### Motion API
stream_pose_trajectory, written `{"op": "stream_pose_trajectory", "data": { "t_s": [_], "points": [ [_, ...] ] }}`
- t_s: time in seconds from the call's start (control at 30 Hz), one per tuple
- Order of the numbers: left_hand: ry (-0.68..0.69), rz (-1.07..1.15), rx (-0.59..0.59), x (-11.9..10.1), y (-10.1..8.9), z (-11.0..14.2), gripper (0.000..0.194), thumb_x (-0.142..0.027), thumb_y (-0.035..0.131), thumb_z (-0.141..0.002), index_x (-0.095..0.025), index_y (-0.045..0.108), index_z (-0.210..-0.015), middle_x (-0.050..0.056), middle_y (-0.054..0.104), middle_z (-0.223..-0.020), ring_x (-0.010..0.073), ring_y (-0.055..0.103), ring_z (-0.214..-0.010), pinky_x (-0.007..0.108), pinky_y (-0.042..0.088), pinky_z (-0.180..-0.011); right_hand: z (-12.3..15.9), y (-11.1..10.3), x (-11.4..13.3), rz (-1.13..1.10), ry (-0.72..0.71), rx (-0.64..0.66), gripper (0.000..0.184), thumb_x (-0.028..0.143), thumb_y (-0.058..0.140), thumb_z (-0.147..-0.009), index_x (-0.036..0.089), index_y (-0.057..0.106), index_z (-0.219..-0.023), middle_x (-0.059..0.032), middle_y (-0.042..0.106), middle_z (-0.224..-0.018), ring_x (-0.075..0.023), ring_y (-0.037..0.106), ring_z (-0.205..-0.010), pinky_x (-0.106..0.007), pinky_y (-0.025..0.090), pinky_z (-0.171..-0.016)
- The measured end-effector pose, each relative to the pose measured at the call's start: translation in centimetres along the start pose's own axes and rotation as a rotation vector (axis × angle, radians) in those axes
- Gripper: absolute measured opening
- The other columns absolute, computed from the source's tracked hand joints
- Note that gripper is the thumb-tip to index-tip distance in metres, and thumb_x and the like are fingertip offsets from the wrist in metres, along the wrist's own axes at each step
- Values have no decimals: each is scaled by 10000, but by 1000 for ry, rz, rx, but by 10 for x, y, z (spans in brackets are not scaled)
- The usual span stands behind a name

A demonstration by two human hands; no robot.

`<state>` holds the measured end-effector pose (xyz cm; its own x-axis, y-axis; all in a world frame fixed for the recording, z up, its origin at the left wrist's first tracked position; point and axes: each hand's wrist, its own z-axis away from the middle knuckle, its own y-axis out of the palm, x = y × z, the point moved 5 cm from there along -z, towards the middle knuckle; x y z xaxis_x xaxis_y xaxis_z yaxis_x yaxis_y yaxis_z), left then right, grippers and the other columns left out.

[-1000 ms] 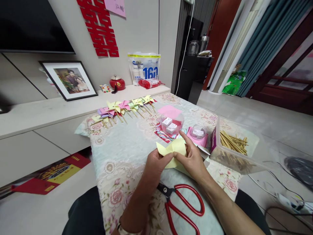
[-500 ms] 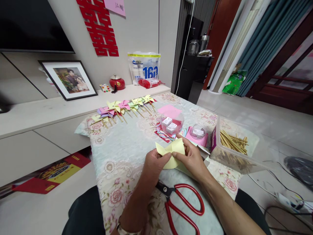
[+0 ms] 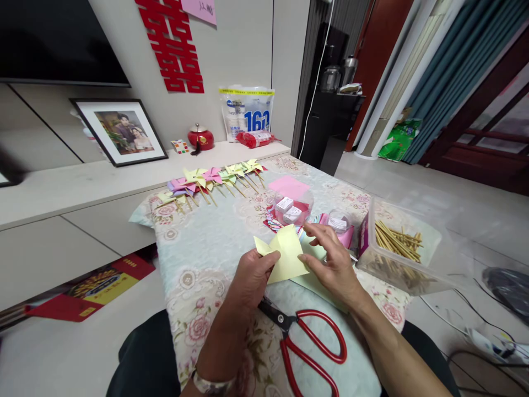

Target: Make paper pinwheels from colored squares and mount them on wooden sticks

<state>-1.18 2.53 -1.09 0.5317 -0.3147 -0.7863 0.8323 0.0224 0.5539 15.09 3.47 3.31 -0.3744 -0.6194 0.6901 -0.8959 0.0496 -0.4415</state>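
A pale yellow paper square (image 3: pixel 288 255) is pinched at its left side between the thumb and fingers of my left hand (image 3: pixel 253 274). Its upper left corner is bent up. My right hand (image 3: pixel 332 258) has its thumb and fingers apart at the paper's right edge; whether the thumb tip touches the paper I cannot tell. Under my hands lies a sheet of pale green paper (image 3: pixel 320 286), partly covered. Red-handled scissors (image 3: pixel 295 321) lie on the tablecloth nearer to me, their blade tips hidden beneath my left hand.
Paper pinwheels on sticks (image 3: pixel 212 176) lie in a row along the table's far edge. Round clear containers (image 3: pixel 308 207) stand on coloured paper beyond my hands. To the right is a clear bin (image 3: pixel 382 267) of thin sticks (image 3: pixel 397 241). The floral tablecloth (image 3: pixel 194 248) covers the table.
My right hand has let go of the yellow paper and opened, drawing slightly right. The paper has flattened out and stays in my left hand.
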Motion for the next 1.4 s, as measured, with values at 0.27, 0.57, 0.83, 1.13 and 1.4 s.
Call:
{"op": "stream_pose_trajectory", "data": {
  "t_s": [0.27,0.57,0.83,1.13,1.4],
  "points": [
    [17,2,6,-1,-3,-1,202,-271,773,-647,-160,737,-812,75,777,-816,269,723,-876,296,544,-723,-1,0,16,99,-206,195,228,115,587,-929,258,724,-1042,-60,591,-953,-219,553,-930,-371,466,-788],
    [5,-75,-67,0,-4,0,255,-297,795,-604,-133,742,-791,85,759,-746,250,710,-739,297,527,-660,0,1,16,19,-200,317,195,183,574,-957,269,741,-1007,-53,604,-909,-210,564,-895,-362,460,-794],
    [86,-186,-151,2,-8,-2,233,-266,791,-618,-110,723,-776,28,723,-633,165,633,-560,252,479,-561,1,5,12,36,-111,394,195,289,550,-989,220,730,-959,-72,630,-917,-221,561,-914,-380,450,-825],
    [77,-155,-145,2,-7,-2,249,-269,793,-617,-108,734,-798,37,737,-658,183,654,-586,276,501,-607,0,3,8,-23,-81,402,206,248,519,-1001,247,721,-1041,-75,658,-946,-219,586,-927,-381,483,-830],
    [64,-147,-124,7,-9,-4,272,-280,814,-603,-104,739,-796,51,742,-670,199,668,-605,289,506,-621,0,2,6,-21,-56,349,188,187,555,-964,241,723,-1031,-68,673,-920,-209,617,-894,-364,493,-798]
  ]
}}
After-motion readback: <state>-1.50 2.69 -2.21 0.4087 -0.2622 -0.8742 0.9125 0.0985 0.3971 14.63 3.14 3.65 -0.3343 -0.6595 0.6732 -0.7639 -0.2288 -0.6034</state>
